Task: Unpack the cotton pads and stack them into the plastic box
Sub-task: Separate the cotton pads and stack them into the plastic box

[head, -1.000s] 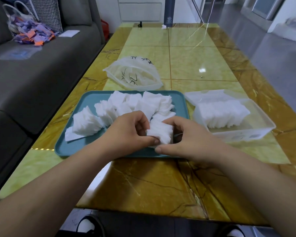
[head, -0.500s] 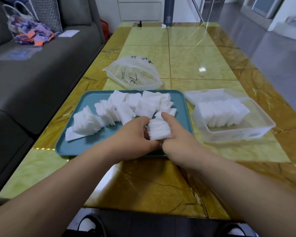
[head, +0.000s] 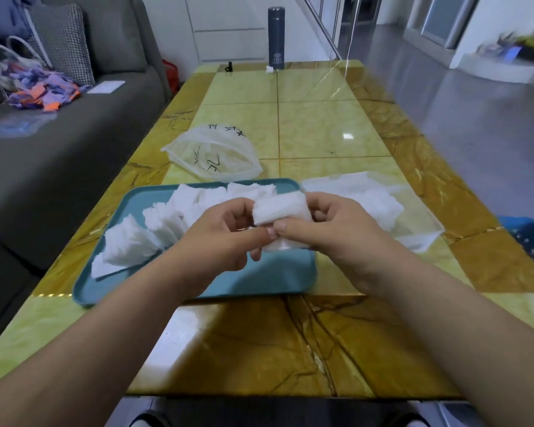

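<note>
Gathering step, judged about to become transfer: a bundle of cotton pads (head: 279, 211) is held above the teal tray (head: 259, 278). The left hand (head: 225, 238) and right hand (head: 330, 235) curl round its ends, with the thumb tips touching in front. The next move likely calls for carrying the bundle rightward into the plastic box (head: 420, 223), beside the pads already in it.

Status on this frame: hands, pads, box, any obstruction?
Both grip one stack of cotton pads, left hand and right hand, over the teal tray. Right of it the plastic box, partly filled. Nothing between.
</note>
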